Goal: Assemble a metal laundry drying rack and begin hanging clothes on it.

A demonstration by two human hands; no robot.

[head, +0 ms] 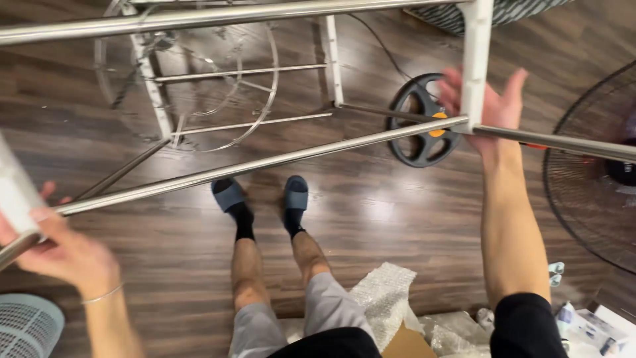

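Observation:
A frame of shiny metal rods (265,162) and white plastic uprights is held up over a dark wood floor. My left hand (50,242) grips the left end of the long rod, beside a white connector piece (16,195). My right hand (487,106) reaches behind a white upright (477,59) at the rod's right joint, fingers spread around it. A second long rod (199,16) runs across the top of the view. My legs and feet in blue slippers (262,199) stand below the frame.
A black wheel-shaped part (421,122) with an orange spot lies on the floor. A standing fan's wire cage (589,166) is at right. Bubble wrap (384,295) and cardboard lie by my legs. A ribbed grey basket (26,325) sits bottom left.

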